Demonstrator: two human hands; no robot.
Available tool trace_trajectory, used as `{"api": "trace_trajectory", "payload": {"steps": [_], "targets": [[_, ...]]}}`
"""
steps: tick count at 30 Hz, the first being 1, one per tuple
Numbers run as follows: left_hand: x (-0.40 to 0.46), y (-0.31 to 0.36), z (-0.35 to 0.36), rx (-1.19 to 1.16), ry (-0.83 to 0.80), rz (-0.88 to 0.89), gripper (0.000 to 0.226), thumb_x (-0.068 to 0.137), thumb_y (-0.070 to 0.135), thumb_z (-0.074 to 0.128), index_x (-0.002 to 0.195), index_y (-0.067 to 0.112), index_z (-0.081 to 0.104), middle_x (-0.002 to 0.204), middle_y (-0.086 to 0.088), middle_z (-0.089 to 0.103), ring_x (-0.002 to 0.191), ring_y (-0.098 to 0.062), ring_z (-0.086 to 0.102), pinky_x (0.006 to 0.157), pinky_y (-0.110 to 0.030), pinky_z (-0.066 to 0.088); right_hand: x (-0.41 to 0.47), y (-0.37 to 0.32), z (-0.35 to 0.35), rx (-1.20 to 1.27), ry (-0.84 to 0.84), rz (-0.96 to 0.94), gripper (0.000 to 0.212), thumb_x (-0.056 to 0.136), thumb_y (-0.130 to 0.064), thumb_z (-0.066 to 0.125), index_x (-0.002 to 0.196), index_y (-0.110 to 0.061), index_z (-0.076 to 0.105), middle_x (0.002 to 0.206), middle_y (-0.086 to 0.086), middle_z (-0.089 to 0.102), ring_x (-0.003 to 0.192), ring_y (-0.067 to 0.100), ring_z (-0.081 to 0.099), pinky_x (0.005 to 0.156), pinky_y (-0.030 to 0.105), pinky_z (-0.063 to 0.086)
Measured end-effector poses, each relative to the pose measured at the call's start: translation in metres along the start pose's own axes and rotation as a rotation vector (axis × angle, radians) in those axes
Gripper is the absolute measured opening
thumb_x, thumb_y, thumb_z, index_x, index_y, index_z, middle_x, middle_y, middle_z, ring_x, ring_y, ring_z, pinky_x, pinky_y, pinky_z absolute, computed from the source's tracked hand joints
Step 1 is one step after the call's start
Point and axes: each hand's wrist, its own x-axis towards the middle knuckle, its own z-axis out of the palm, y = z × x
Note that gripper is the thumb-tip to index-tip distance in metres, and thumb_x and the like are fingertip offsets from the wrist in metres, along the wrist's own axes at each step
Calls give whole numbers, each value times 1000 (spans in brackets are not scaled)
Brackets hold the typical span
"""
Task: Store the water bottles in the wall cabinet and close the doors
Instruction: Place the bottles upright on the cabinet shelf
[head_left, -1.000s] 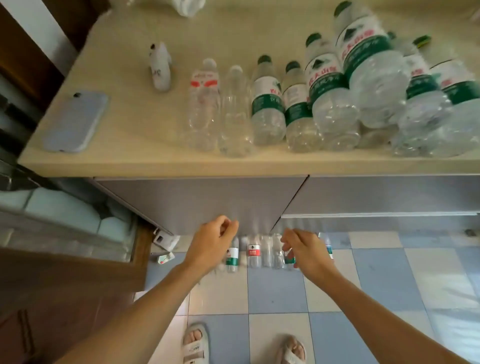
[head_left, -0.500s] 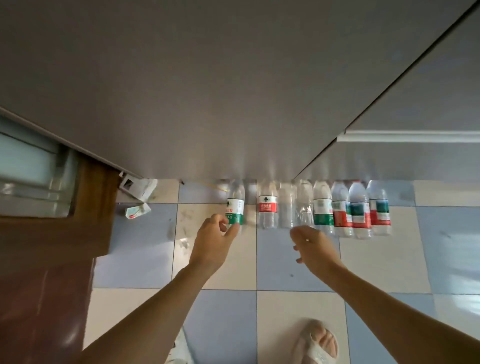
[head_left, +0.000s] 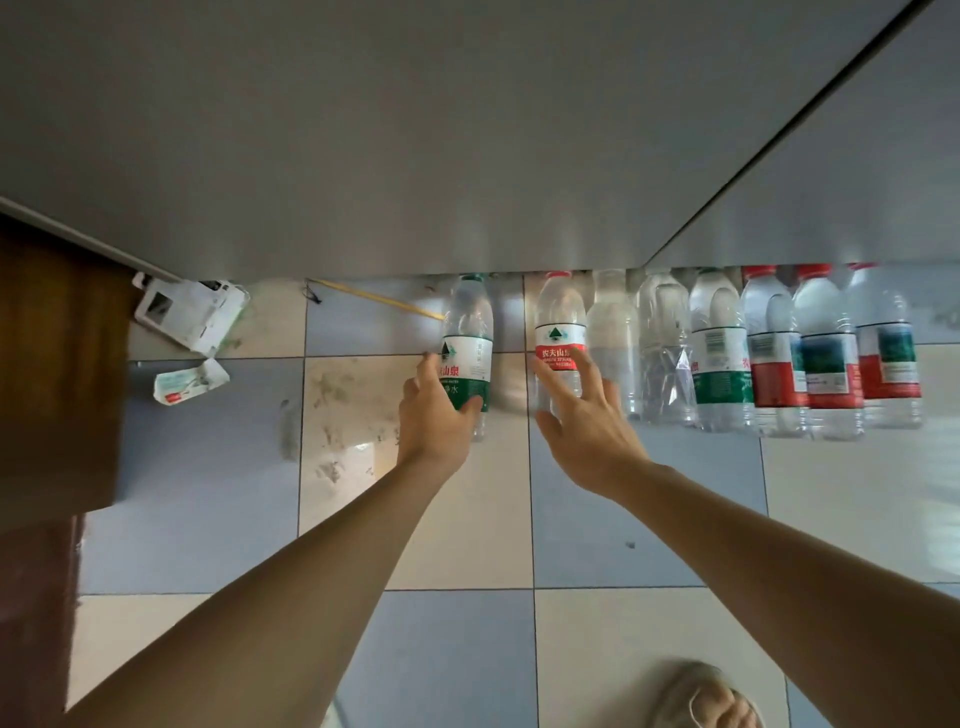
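Cabinet: grey flat-fronted cabinet doors (head_left: 467, 130) fill the far half.
Floor: blue-and-cream tiled floor (head_left: 467, 519) carries a row of clear plastic water bottles (head_left: 727, 358) along the cabinet's foot.
Left hand (head_left: 434, 415): fingers wrap the leftmost green-labelled clear bottle (head_left: 467, 353).
Right hand (head_left: 587, 421): fingers spread, touching the red-labelled clear bottle (head_left: 558, 338).
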Motion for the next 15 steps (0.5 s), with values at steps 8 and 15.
{"api": "trace_trajectory", "payload": {"steps": [8, 15], "targets": [[-7, -19, 16, -87, -108, -112, 82, 86, 21, 81, 153, 23, 34, 138, -9, 55, 124, -26, 55, 109, -42, 43, -19, 3, 33, 17, 27, -24, 65, 104, -27, 50, 160, -39, 19, 165, -10, -28, 148, 31, 30, 115, 44, 39], [-42, -41, 20, -59, -183, -163, 83, 85, 14, 81, 152, 21, 32, 138, -8, 54, 125, -25, 55, 110, -42, 45, -59, -1, 61, 81, 7, 11, 56, 102, -33, 53, 153, -41, 32, 165, -16, -23, 138, 28, 48, 105, 43, 49]]}}
